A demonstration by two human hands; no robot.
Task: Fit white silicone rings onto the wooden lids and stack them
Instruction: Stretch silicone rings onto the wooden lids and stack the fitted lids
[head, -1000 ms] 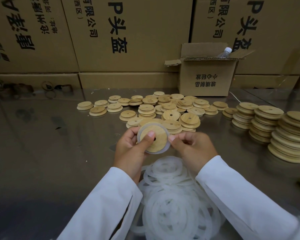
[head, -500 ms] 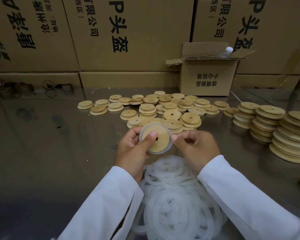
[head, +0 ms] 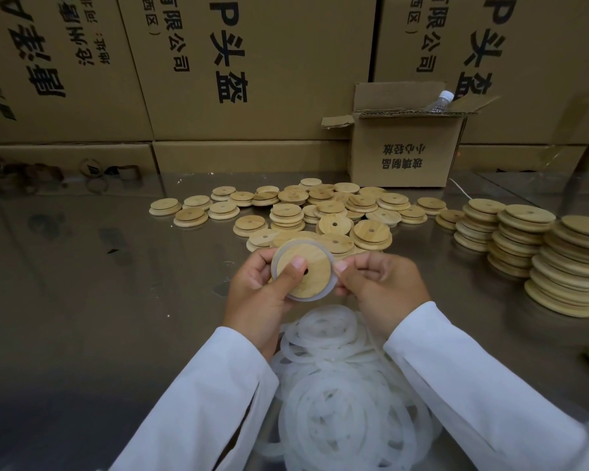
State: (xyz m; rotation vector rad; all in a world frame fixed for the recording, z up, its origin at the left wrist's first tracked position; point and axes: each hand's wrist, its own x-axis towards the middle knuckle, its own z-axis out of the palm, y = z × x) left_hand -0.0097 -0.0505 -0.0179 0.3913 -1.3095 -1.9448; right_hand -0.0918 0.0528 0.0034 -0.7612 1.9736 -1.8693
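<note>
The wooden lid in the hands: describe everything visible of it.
The wooden lid is a round, pale, bamboo-like disc with a small centre hole, tilted toward the camera. A white silicone ring circles its rim. The left hand grips it, thumb on its face; the right hand pinches the ring's right edge.
</note>
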